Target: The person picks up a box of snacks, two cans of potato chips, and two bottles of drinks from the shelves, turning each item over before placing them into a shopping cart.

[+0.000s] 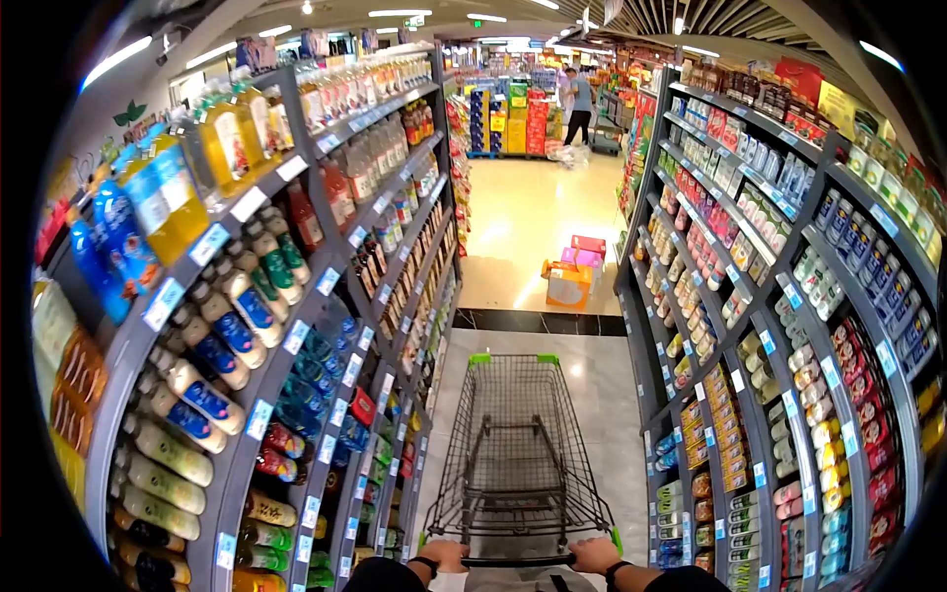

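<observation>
A wire shopping cart (523,444) with green corner pieces stands straight in front of me, and no goods show in its basket. My left hand (446,555) is wrapped round the left end of its dark handlebar (518,562). At the right end, my right hand (595,555) grips the same bar. Both wrists carry dark bands, and dark sleeves cover the forearms behind them. The fingertips curl under the bar, partly hidden.
Tall shelves of bottles (212,335) line the left side; shelves of cans and bottles (769,326) line the right. Ahead, orange and pink boxes (570,281) sit on the floor past a dark strip (538,322). Farther off, people (579,107) stand near stacked cartons (513,118).
</observation>
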Demonstrator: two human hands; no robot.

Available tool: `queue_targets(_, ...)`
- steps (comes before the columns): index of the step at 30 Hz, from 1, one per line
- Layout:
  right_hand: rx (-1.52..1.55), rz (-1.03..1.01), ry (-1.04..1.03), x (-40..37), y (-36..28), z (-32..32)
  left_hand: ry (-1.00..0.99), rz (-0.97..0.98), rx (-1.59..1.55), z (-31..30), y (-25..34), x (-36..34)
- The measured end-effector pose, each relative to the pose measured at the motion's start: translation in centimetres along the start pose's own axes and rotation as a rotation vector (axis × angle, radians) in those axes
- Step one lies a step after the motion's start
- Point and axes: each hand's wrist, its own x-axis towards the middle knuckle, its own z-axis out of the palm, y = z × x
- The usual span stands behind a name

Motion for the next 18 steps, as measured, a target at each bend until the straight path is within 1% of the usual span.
queue_targets(1, 0.009, -0.005, -0.013, 1.2, 0.7, -0.9, -0.006, -0.017, 0.030, -1.6, -0.1, 0.5)
queue_targets(3, -0.017, 0.001, -0.019, 3.1, 1.3, -3.9, 0.024, 0.017, -0.012, -4.8, -0.2, 0.8)
queue_targets(4, -0.054, -0.002, 0.113, 4.5, 2.5, -3.2, 0.021, -0.020, 0.015, -6.5, 0.0, 1.1)
queue_targets(5, -0.057, -0.009, 0.101, 5.7, 3.3, -4.3, 0.019, -0.058, 0.043, -8.2, 0.2, 1.4)
queue_targets(6, -0.091, -0.004, 0.100, 6.6, 3.4, -6.4, 0.074, -0.062, 0.064, -9.6, 0.2, 1.8)
queue_targets(7, -0.102, 0.011, 0.113, 8.1, 4.3, -6.9, 0.131, -0.068, 0.085, -11.0, -0.1, 2.2)
queue_targets(9, -0.132, -0.002, 0.212, 10.4, 5.1, -10.0, 0.264, -0.055, 0.074, -13.7, -1.2, 3.4)
queue_targets(11, -0.127, -0.014, 0.294, 13.7, 6.9, -11.8, 0.252, -0.064, 0.074, -18.0, -1.7, 4.6)
queue_targets(13, -0.120, -0.050, 0.327, 16.6, 8.1, -15.1, 0.330, -0.065, 0.091, -22.0, -2.7, 5.7)
queue_targets(14, -0.136, -0.031, 0.299, 18.3, 8.6, -16.9, 0.339, -0.059, 0.103, -23.9, -3.8, 7.0)
queue_targets(15, -0.154, -0.037, 0.302, 20.0, 8.8, -18.6, 0.388, -0.054, 0.117, -25.8, -4.5, 7.6)
queue_targets(17, -0.182, 0.002, 0.233, 23.7, 10.1, -21.9, 0.436, -0.014, 0.146, -30.4, -5.9, 8.8)
queue_targets(18, -0.182, 0.005, 0.219, 25.7, 10.6, -23.3, 0.476, -0.027, 0.133, -32.3, -6.6, 9.7)
